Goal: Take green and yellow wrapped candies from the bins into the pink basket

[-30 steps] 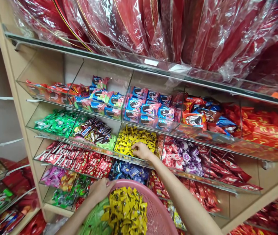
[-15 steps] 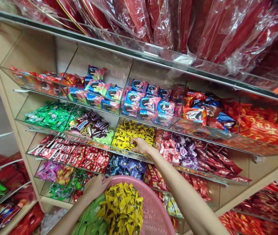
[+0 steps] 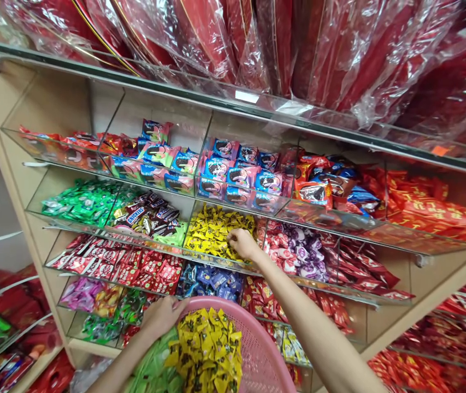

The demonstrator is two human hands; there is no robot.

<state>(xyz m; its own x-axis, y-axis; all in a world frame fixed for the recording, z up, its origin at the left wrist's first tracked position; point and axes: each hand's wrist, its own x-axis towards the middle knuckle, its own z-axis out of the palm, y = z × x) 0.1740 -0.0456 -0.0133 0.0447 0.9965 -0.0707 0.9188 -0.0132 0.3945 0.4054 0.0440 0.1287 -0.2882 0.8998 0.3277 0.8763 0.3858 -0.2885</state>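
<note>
A pink plastic basket (image 3: pixel 263 341) at the bottom centre holds yellow-wrapped candies (image 3: pixel 210 349) and green packets (image 3: pixel 154 363). My left hand (image 3: pixel 164 315) is closed on the basket's rim at its upper left. My right hand (image 3: pixel 241 244) reaches into a clear shelf bin of yellow candies (image 3: pixel 212 226), at the bin's right part. Its fingers are curled down against the candies; whether any are between the fingertips is too small to tell.
Around that bin stand clear bins with Snickers bars (image 3: pixel 136 215), green candies (image 3: pixel 81 202), purple candies (image 3: pixel 306 251) and blue-pink cookie packs (image 3: pixel 233 172). Red plastic-wrapped items (image 3: pixel 257 49) lie on the top glass shelf. Wooden side panels frame the shelves.
My right hand has shifted a little to the right within the yellow candy bin. My left hand stays on the basket rim. The view has tilted slightly.
</note>
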